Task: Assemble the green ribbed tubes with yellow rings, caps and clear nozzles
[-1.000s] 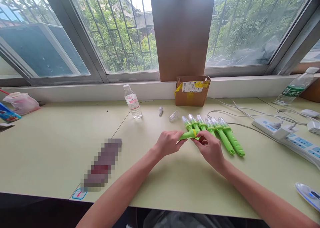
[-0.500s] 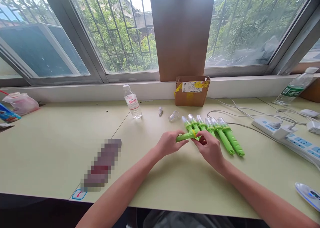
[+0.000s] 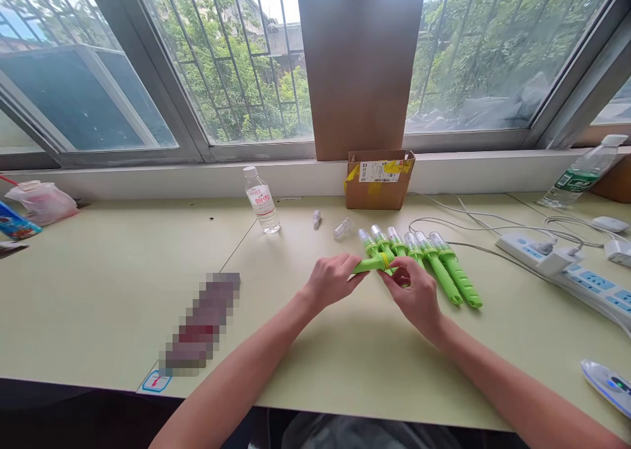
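My left hand (image 3: 329,281) is closed around the plain end of a green plastic handle (image 3: 366,265) and holds it nearly level above the table. At its other end, the fingers of my right hand (image 3: 415,299) pinch the handle's ribbed part, beside a yellow ring (image 3: 386,259). Just behind my hands lies a row of several similar green sticks (image 3: 456,271) with clear caps, partly hidden by my right hand. A loose clear ribbed cap (image 3: 343,229) lies left of the row. Farther left is a small whitish bulb-like piece (image 3: 317,219).
A water bottle (image 3: 263,202) and a small cardboard box (image 3: 379,185) stand toward the window. A power strip (image 3: 582,271) with cables lies to the right, before another bottle (image 3: 574,179). A blurred dark object (image 3: 202,324) lies left, and a white device (image 3: 608,386) at front right.
The green handle has shifted slightly right in my hands, and more of its ribbed end and yellow ring shows. My left hand has moved a little with it.
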The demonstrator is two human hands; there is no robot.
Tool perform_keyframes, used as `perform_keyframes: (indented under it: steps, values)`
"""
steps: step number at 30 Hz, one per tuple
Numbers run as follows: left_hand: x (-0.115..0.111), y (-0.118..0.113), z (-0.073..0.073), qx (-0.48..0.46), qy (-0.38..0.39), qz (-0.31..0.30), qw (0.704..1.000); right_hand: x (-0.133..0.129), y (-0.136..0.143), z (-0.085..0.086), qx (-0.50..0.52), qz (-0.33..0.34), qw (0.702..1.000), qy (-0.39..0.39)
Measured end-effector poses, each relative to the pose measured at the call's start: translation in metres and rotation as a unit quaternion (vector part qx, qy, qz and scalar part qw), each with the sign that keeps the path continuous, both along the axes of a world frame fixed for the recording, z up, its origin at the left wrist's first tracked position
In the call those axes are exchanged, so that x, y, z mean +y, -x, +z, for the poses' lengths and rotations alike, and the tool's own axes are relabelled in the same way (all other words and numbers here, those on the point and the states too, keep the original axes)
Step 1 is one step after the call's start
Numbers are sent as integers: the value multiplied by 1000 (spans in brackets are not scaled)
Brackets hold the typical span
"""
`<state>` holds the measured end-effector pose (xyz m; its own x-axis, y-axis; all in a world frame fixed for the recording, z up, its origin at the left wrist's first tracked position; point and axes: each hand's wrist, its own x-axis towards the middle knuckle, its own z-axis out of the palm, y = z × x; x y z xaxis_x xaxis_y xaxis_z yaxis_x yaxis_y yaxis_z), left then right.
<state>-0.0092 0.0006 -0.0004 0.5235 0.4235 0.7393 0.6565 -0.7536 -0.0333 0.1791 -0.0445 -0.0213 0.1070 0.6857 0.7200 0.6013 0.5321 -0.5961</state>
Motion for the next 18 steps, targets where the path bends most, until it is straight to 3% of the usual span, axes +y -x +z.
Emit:
perform_keyframes:
  steps: [9, 14, 18]
  values:
    - [-6, -10, -9, -50, 42, 26, 998, -2, -1, 1, 25, -18, 999, -22]
    - [-11, -13, -9, -48, 92, 45, 994, -4, -2, -1, 13, -34, 999, -23]
    - [-15, -16, -7, -60, 87, 52, 993, -3, 0, -1, 3, -26, 999, -32]
